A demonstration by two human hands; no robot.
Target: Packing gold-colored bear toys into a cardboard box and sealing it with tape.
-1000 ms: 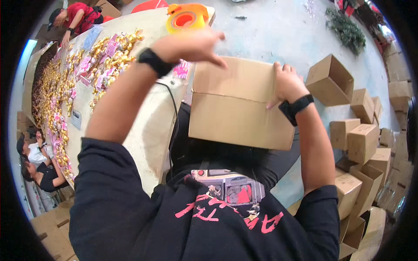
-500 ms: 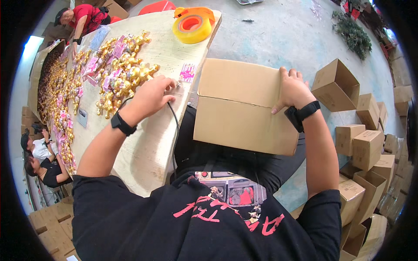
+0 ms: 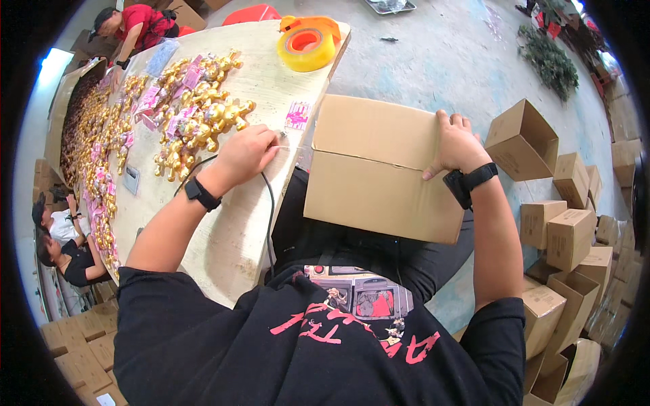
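A closed cardboard box (image 3: pixel 379 183) rests across my lap, right of the table, with the seam between its flaps facing up. My right hand (image 3: pixel 455 145) grips its right side, thumb on the top face and fingers over the far edge. Above the table's right edge, my left hand (image 3: pixel 249 152) is closed in a pinch. A thin pale strand (image 3: pixel 292 147) runs from its fingertips toward the box seam; what it is I cannot make out. A black cable (image 3: pixel 271 203) passes beneath that hand.
The wooden table (image 3: pixel 230 223) bears a heap of golden figurines (image 3: pixel 196 122) with pink tags, a pink card (image 3: pixel 296 115) and an orange dispenser with a yellow tape roll (image 3: pixel 306 51). Several cardboard boxes (image 3: pixel 570 237) stand at right. Other people (image 3: pixel 139 30) work at the table's far and left sides.
My left hand's fingers have closed into a pinch, and the pale strand now shows between it and the box. The view has shifted slightly; my right hand keeps its grip.
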